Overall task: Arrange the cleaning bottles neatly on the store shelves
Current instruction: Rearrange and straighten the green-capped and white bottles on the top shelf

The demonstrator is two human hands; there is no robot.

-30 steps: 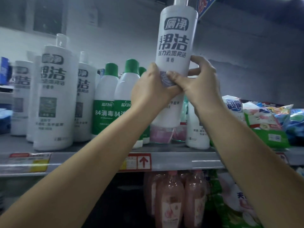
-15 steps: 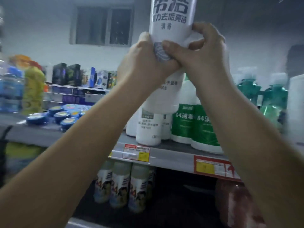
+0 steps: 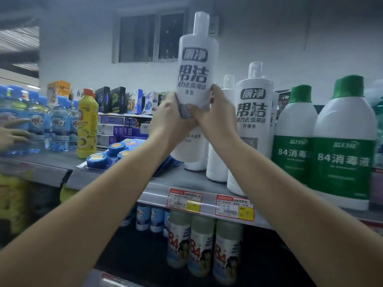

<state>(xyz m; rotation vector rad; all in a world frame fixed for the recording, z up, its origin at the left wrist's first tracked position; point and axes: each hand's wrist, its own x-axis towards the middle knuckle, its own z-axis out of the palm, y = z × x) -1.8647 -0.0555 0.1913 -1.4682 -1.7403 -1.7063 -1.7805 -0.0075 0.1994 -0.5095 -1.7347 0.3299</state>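
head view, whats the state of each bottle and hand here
tall white cleaning bottle with dark lettering: upright, capped, held above the shelf
left hand: grips that bottle
right hand: grips that bottle
white bottles on the grey shelf: standing, capped
green-capped white disinfectant bottles: standing, capped
yellow bottle with orange cap: standing, capped

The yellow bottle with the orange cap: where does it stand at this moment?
In the head view, the yellow bottle stands upright at the left of the shelf, between the blue water bottles and the round blue tubs.
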